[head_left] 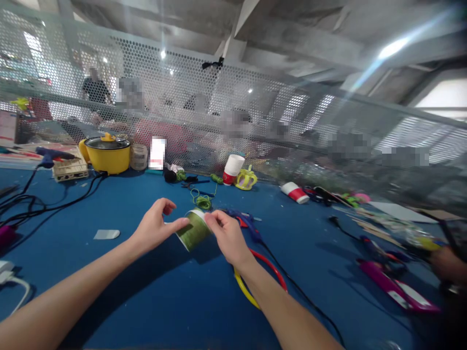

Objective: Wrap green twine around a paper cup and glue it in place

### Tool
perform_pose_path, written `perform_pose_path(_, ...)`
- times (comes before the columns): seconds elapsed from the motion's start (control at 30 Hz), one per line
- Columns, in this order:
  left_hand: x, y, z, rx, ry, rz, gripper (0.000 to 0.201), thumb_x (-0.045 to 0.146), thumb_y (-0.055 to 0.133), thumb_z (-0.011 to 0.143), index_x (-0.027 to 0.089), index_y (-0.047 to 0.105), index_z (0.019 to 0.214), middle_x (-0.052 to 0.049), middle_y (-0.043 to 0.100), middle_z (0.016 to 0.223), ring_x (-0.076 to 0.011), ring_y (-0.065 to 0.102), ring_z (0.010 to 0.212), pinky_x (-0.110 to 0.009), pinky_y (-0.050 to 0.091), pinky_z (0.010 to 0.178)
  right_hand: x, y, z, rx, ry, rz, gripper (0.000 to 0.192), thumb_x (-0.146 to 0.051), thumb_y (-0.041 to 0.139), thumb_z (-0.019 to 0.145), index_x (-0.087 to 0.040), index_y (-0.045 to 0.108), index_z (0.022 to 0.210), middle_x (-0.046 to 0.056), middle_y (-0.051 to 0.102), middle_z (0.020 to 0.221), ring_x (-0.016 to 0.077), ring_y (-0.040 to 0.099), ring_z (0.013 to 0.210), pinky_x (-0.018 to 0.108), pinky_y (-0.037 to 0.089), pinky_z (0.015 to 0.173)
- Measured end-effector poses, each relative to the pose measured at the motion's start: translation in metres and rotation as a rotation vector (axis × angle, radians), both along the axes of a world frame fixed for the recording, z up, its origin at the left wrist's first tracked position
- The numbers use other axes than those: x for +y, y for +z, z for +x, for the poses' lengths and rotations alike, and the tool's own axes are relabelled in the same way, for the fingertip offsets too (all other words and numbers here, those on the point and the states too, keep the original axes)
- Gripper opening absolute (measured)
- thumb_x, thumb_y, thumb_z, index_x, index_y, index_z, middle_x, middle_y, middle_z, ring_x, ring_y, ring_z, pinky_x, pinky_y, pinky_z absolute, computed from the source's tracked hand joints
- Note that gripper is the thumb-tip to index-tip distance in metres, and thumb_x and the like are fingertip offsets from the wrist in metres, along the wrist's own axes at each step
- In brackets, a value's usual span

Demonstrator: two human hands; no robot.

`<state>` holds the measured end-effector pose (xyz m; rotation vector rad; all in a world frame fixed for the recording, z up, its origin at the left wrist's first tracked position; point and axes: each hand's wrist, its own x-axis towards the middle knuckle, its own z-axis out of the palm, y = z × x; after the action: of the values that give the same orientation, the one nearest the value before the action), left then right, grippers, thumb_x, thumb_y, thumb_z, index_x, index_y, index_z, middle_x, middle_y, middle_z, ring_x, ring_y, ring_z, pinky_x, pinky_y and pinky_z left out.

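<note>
A paper cup (195,231) wrapped in green yarn is tilted in front of me above the blue table. My right hand (226,233) pinches it near its white rim. My left hand (158,223) is at the cup's left side, its thumb reaching to the green wall and its fingers apart. Just behind the cup lies a loose tangle of green yarn (202,199). A blue glue gun (250,226) rests beyond my right hand. Red and yellow rings (272,265) are partly hidden beneath my right forearm.
Along the back stand a yellow electric pot (109,155), stacked paper cups (233,169) and a yellow woven basket (246,179). Another paper cup (295,192) lies on its side. To the right are a purple power strip (397,287) and another person's hand (448,262). Cables run at left.
</note>
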<state>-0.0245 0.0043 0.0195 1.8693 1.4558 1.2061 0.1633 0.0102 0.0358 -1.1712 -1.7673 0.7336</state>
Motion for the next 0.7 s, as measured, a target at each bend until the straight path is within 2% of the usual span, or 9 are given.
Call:
perform_pose_path(0.07,-0.001,0.000,0.001,0.042,-0.050,-0.120,0.041,0.056,0.052,0.072,0.015,0.050,0.080,-0.002,0.052,0.070,-0.0170,0.050,0.066,-0.029,0.039,0.060,0.001,-0.002,0.001,0.035,-0.018,-0.005,0.033,-0.043,0.047,0.080,-0.018,0.044,0.058,-0.005,0.036,0.053,0.0097,0.033,0.051,0.023,0.028,0.049)
perform_pose_path(0.13,-0.003,-0.002,0.003,0.032,-0.200,-0.238,0.044,0.058,0.047,0.073,0.015,0.051,0.077,-0.001,0.051,0.067,-0.0153,0.047,0.061,-0.027,0.036,0.055,0.000,-0.003,0.000,0.049,-0.017,-0.004,0.033,-0.044,0.047,0.080,-0.018,0.045,0.059,-0.005,0.037,0.053,0.0097,0.033,0.051,0.023,0.029,0.049)
perform_pose_path(0.2,-0.006,-0.005,0.007,-0.058,-0.344,-0.308,0.045,0.057,0.047,0.074,0.013,0.052,0.085,-0.002,0.053,0.073,-0.0155,0.048,0.064,-0.026,0.037,0.056,-0.003,-0.002,-0.001,0.039,-0.012,0.006,0.033,-0.043,0.048,0.080,-0.018,0.045,0.058,-0.005,0.038,0.053,0.0096,0.034,0.052,0.022,0.029,0.050)
perform_pose_path(0.27,-0.009,-0.009,0.012,-0.187,-0.424,-0.336,0.048,0.053,0.052,0.073,0.011,0.050,0.098,-0.004,0.055,0.081,-0.0169,0.051,0.070,-0.026,0.040,0.060,-0.005,-0.002,-0.003,0.019,-0.006,0.022,0.032,-0.041,0.048,0.080,-0.018,0.045,0.058,-0.004,0.039,0.054,0.0097,0.035,0.052,0.022,0.030,0.051)
perform_pose_path(0.37,-0.010,-0.012,0.016,-0.317,-0.421,-0.351,0.057,0.047,0.060,0.070,0.012,0.043,0.112,-0.008,0.056,0.094,-0.0198,0.054,0.081,-0.028,0.044,0.067,-0.007,-0.002,-0.005,-0.024,0.035,0.028,0.031,-0.040,0.047,0.081,-0.018,0.046,0.059,-0.004,0.041,0.055,0.0101,0.037,0.054,0.023,0.031,0.052)
perform_pose_path(0.5,-0.007,-0.014,0.015,-0.337,-0.347,-0.394,0.074,0.046,0.063,0.067,0.011,0.033,0.125,-0.011,0.055,0.100,-0.0217,0.055,0.083,-0.031,0.046,0.067,-0.005,-0.004,-0.004,-0.064,0.113,0.022,0.033,-0.042,0.039,0.085,-0.018,0.047,0.064,-0.002,0.043,0.058,0.0112,0.040,0.056,0.024,0.033,0.054)
perform_pose_path(0.7,-0.006,-0.014,0.013,-0.363,-0.357,-0.433,0.079,0.047,0.064,0.067,0.015,0.029,0.130,-0.009,0.056,0.097,-0.0216,0.057,0.081,-0.033,0.048,0.066,-0.005,-0.005,-0.004,-0.136,0.072,0.033,0.029,-0.040,0.044,0.082,-0.018,0.047,0.063,-0.003,0.042,0.055,0.0108,0.038,0.054,0.023,0.032,0.053)
